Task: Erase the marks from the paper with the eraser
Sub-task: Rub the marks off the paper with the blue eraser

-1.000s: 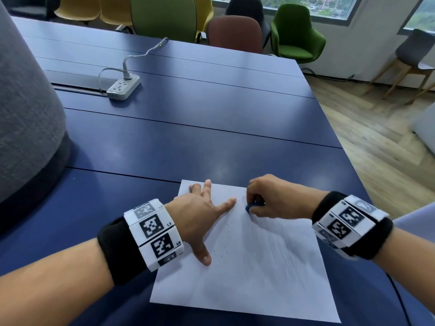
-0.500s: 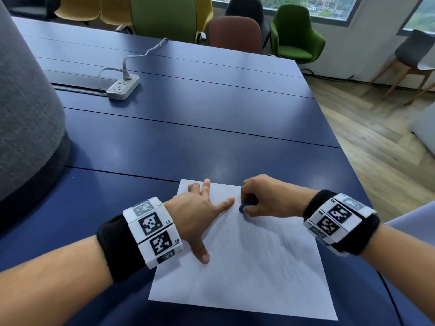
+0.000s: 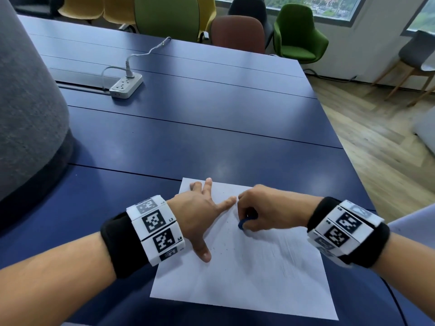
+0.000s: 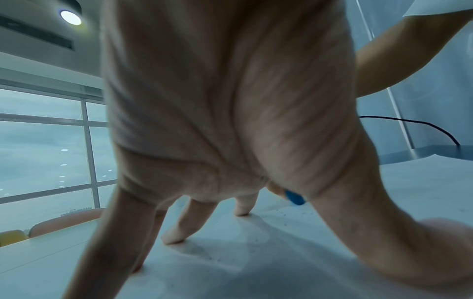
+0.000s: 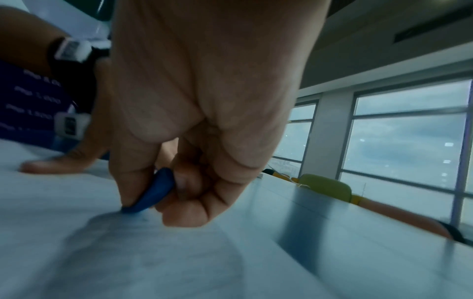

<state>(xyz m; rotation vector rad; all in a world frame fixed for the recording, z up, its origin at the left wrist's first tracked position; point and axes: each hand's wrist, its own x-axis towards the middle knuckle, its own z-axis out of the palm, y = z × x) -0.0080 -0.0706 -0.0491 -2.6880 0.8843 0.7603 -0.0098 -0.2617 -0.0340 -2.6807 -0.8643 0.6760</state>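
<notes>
A white sheet of paper (image 3: pixel 247 278) lies on the dark blue table (image 3: pixel 188 137) near its front edge, with faint grey pencil strokes across its middle and right and small eraser crumbs. My left hand (image 3: pixel 202 215) lies flat on the sheet's upper left, fingers spread and straight, pressing it down. My right hand (image 3: pixel 259 215) pinches a small blue eraser (image 3: pixel 243 222) between thumb and fingers, its tip down on the paper just right of my left index finger. The right wrist view shows the eraser (image 5: pixel 153 192) touching the paper (image 5: pixel 76 252). The eraser (image 4: pixel 294 197) also peeks out behind my left hand (image 4: pixel 230 121).
A white power strip (image 3: pixel 126 85) with a cable sits at the back left of the table. A large grey rounded object (image 3: pixel 26 102) fills the left side. Several chairs (image 3: pixel 299 34) stand beyond the far edge. The table's right edge drops to wooden floor (image 3: pixel 376 149).
My right hand has slid left and toward me with the eraser, rubbing across the paper. My left hand stays pressed on the sheet in the same place.
</notes>
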